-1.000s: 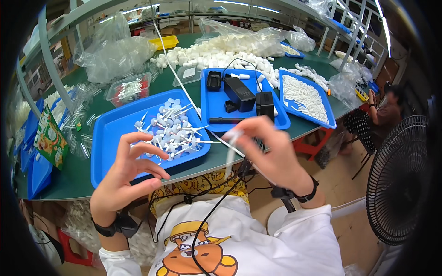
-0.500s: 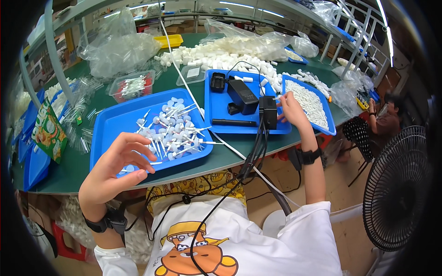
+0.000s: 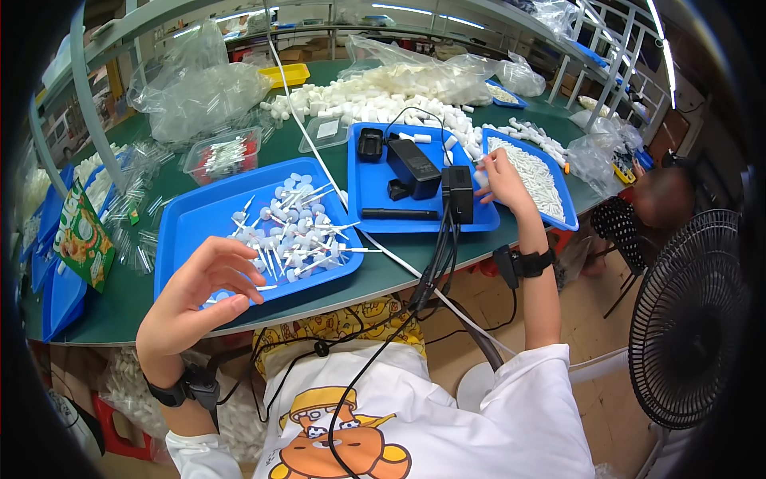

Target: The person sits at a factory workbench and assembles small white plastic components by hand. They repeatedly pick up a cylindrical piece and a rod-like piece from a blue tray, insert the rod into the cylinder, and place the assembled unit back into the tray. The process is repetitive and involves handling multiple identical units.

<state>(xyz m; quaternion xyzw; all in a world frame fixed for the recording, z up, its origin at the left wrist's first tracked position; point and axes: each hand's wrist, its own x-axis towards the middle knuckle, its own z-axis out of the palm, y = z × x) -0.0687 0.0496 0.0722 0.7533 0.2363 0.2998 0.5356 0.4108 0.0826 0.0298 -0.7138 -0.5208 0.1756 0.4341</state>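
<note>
My left hand [image 3: 209,297] hovers at the near left part of a blue tray [image 3: 187,227], its fingers loosely curved and the thumb apart. I see nothing held in it. Inside that tray lies a heap of white sticks with pale round discs [image 3: 297,227]. My right hand [image 3: 506,182] is between the middle blue tray [image 3: 375,225] and a right-hand blue tray [image 3: 565,191] of small white sticks [image 3: 531,177]. Its fingertips are drawn together by something small and pale, too unclear to name.
The middle tray holds black chargers [image 3: 413,169], a black rod [image 3: 399,214] and cables [image 3: 444,255]. Behind it lie heaped white cylinders [image 3: 375,100] and plastic bags [image 3: 191,84]. A clear box [image 3: 223,156] stands left. A fan [image 3: 692,323] and another person [image 3: 658,199] are at right.
The view has shifted slightly. My right hand's fingers have turned downward a little beside the middle tray. My left hand has hardly moved. The other person leans forward.
</note>
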